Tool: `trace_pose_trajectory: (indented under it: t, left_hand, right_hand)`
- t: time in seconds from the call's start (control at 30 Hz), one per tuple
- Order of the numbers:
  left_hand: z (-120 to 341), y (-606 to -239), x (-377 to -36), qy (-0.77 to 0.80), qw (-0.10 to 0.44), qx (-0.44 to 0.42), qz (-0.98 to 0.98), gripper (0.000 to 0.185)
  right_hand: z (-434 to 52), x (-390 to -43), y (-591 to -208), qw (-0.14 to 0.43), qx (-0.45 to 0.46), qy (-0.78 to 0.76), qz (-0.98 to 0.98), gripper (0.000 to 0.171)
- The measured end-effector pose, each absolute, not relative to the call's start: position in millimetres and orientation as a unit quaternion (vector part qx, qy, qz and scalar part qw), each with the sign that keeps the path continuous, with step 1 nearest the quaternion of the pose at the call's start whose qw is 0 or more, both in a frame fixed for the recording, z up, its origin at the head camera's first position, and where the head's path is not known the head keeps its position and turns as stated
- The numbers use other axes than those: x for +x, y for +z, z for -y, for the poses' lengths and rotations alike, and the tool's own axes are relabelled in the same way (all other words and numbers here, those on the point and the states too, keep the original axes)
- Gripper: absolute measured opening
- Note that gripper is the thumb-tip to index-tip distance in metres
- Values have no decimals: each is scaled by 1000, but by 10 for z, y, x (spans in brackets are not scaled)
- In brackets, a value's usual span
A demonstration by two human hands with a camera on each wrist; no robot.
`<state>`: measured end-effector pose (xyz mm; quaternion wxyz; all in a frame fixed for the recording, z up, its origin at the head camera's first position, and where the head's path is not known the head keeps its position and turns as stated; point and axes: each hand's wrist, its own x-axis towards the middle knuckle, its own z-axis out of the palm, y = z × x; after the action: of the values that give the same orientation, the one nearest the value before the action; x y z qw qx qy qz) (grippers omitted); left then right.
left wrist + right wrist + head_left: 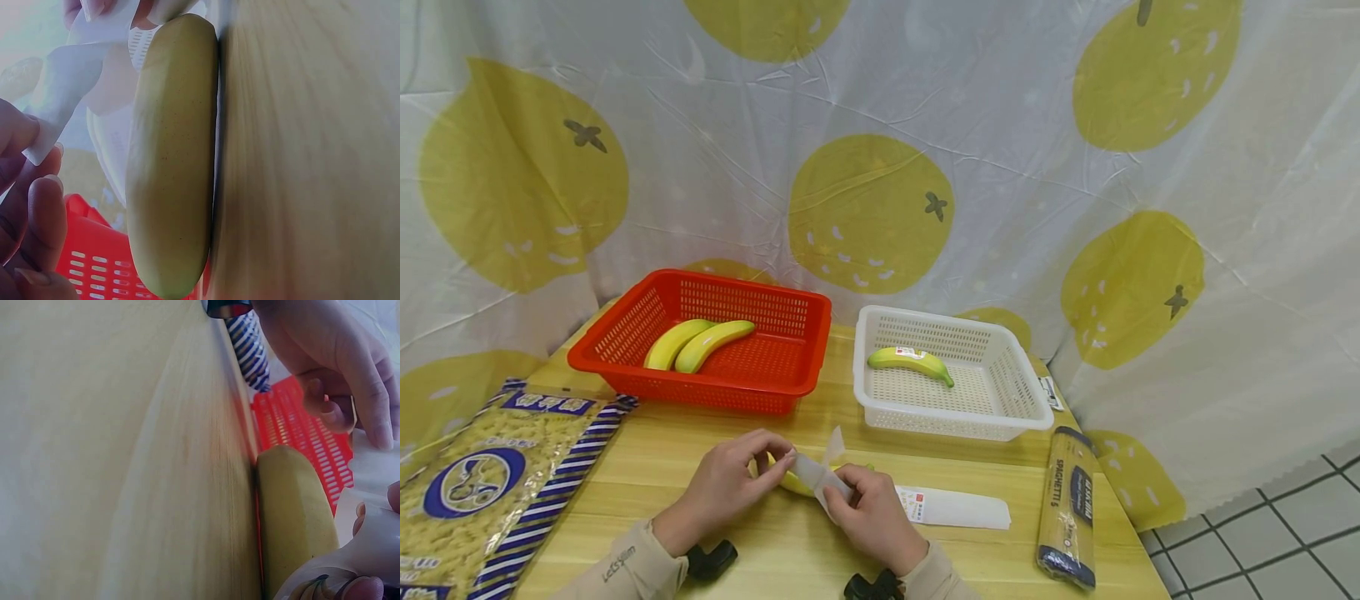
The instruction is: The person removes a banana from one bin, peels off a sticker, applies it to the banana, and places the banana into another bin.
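Observation:
A yellow banana (792,481) lies on the wooden table (715,467) near its front edge, mostly hidden by both hands. It fills the left wrist view (172,162) and shows at the bottom in the right wrist view (290,519). My left hand (730,479) pinches one end of a white paper strip (816,473) above the banana. My right hand (868,508) pinches the strip's other end, which curls up over the fruit. The strip (65,81) is seen from below in the left wrist view, and beside my fingers (375,544) in the right wrist view.
A red basket (625,367) at the back left holds two bananas (700,343). A white basket (1030,408) to its right holds one labelled banana (910,362). A white label sheet (955,507) lies right of my hands. A spaghetti pack (1067,504) lies at the right edge, a pasta bag (482,492) at the left.

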<state>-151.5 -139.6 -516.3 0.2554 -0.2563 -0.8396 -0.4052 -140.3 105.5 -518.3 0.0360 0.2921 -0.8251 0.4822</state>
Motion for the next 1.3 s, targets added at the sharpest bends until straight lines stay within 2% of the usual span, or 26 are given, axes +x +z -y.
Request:
trace_pose_trajectory:
  t: [0.47, 0.67, 0.97, 1.2, 1.3]
  left_hand:
    - [1426, -5149, -1536, -399, 253, -242, 848, 24]
    - [1454, -5148, -1540, -396, 256, -231, 851, 25]
    - [1553, -5122, -1588, -385, 288, -220, 849, 27]
    - [1569, -5098, -1595, -385, 302, -230, 841, 29]
    - [1565, -5082, -1584, -396, 301, -246, 832, 30]
  right_hand:
    - [-1063, -1412, -5196, 49, 296, 472, 829, 7]
    - [-1066, -1409, -5194, 34, 296, 480, 825, 6]
    - [-1097, -1398, -5223, -18, 421, 436, 795, 8]
    - [-1117, -1394, -5175, -134, 491, 391, 767, 18]
    - [-1118, -1399, -5162, -166, 517, 392, 743, 21]
